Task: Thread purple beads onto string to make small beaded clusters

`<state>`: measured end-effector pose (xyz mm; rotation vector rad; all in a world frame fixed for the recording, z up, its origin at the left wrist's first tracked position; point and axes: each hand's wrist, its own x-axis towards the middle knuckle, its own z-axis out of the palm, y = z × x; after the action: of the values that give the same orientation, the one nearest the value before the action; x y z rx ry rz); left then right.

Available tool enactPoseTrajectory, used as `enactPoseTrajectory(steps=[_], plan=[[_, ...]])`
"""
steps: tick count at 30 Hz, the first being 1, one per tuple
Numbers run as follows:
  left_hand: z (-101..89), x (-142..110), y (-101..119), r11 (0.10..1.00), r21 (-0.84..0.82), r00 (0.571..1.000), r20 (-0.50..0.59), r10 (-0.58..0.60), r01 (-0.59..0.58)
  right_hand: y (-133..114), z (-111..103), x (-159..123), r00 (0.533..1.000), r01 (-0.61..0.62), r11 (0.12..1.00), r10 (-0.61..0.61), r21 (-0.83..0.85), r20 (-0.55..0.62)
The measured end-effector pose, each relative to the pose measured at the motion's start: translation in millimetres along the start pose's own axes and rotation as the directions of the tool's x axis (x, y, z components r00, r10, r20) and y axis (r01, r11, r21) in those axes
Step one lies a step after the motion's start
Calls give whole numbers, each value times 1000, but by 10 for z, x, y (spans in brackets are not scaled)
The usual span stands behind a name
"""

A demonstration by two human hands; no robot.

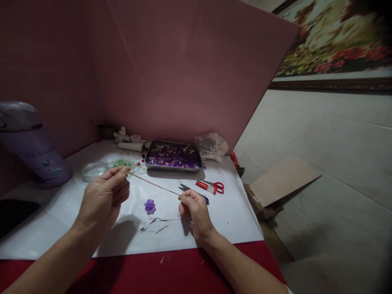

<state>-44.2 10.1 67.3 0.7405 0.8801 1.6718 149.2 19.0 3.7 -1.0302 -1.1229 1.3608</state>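
A thin brown cord (153,182) is stretched between my two hands above the white table covering. My left hand (105,190) pinches its left end, raised higher than the other. The right end is pinched in my right hand (196,210), lower and nearer the table. Below the cord lies a purple beaded flower (150,206). Closer to me are some dark, bent scraps of cord (153,223). Dark-bladed snips (185,188) lie just behind my right hand, which partly hides them.
A metal tray (174,168) of mostly purple beads stands at the back. Red-handled scissors (218,187) and a red-and-white packet (206,187) lie to the right. Left are green threads (124,163), a clear round dish (93,171) and a big purple tumbler (36,151).
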Motion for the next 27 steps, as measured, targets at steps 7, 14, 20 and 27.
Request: enactPoseTrajectory(steps=[7,14,20,27], plan=[[-147,160,33,995,-40,994,-69,89,-92,26,-36,41,999,-11,995,6,-100,-50],[-239,279,41,992,-42,988,-102,112,-117,58,-133,87,925,373,727,-335,-577,176],[-353,393,10,1000,-19,991,-130,-11,8,77,-174,107,873,469,551,-406,-690,270],[-406,463,-13,999,40,981,-192,-25,34,72,-187,120,883,412,519,-429,-749,189]])
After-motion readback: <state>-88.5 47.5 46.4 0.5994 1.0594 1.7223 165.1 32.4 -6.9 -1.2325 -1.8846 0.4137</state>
